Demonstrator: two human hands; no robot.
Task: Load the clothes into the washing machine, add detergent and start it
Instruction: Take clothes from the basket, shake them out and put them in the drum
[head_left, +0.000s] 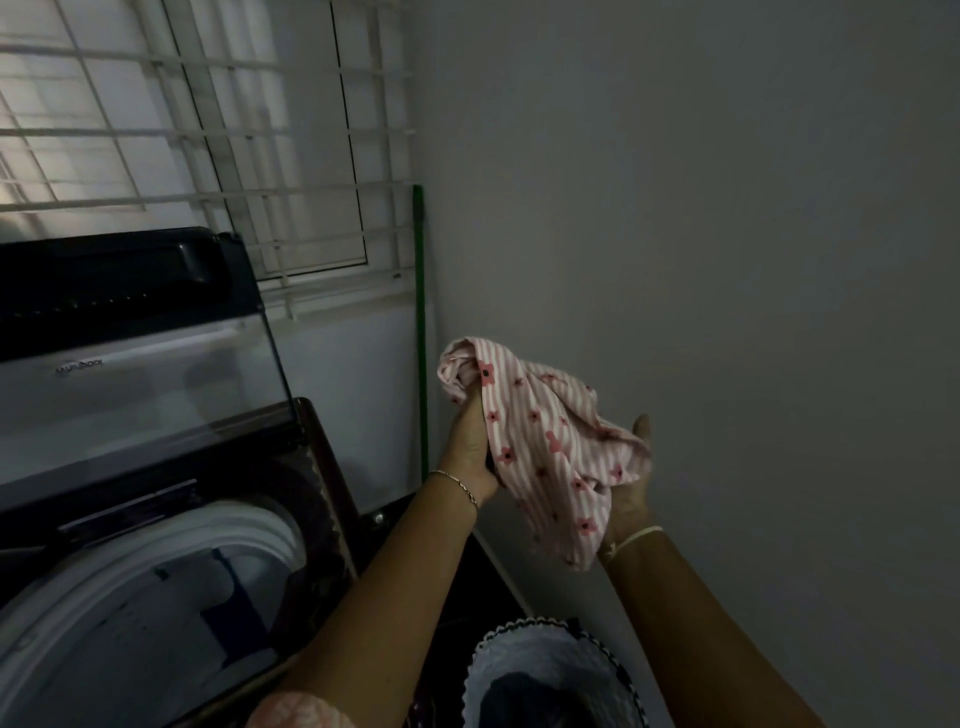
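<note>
Head view: pink striped floral garment (545, 447) is bunched in mid-air, left grip (467, 447) clenched around its upper end, right grip (631, 493) flat-palmed beneath it, while the open washing machine tub (249, 525) lies down-left, nearer the left grip.

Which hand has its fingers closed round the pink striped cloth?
The left hand, the one with the thin chain bracelet: it grips the cloth at its bunched end. The right hand lies open under it.
</note>
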